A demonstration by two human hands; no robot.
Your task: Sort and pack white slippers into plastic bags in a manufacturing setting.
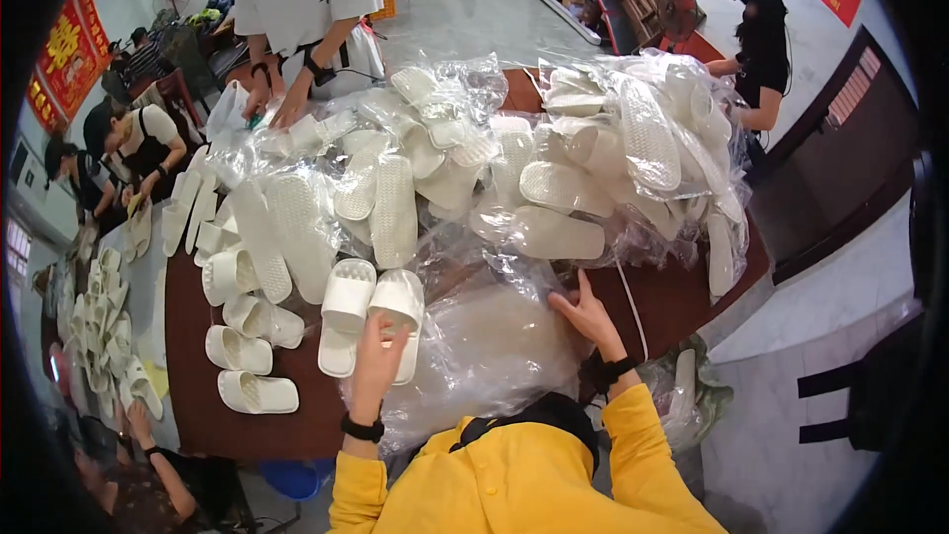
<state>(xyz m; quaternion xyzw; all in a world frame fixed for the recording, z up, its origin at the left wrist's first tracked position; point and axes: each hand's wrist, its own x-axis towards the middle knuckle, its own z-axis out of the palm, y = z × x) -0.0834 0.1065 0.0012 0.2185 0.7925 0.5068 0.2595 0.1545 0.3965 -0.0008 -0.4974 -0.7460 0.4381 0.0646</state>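
Note:
A pair of white slippers stands side by side before me, the left slipper next to the right slipper. My left hand is closed at the right slipper, its fingers bent over the strap's near edge. Flat clear plastic bags lie in a stack to the right of the pair. Over the right side of that stack is my right hand, thumb and forefinger spread apart, near or touching the film. Both wrists wear black bands.
Bagged white slippers heap across the far side of the brown table. Loose slippers lie at left. A person in a white shirt handles bags opposite; others work at left and far right. A blue basin sits below.

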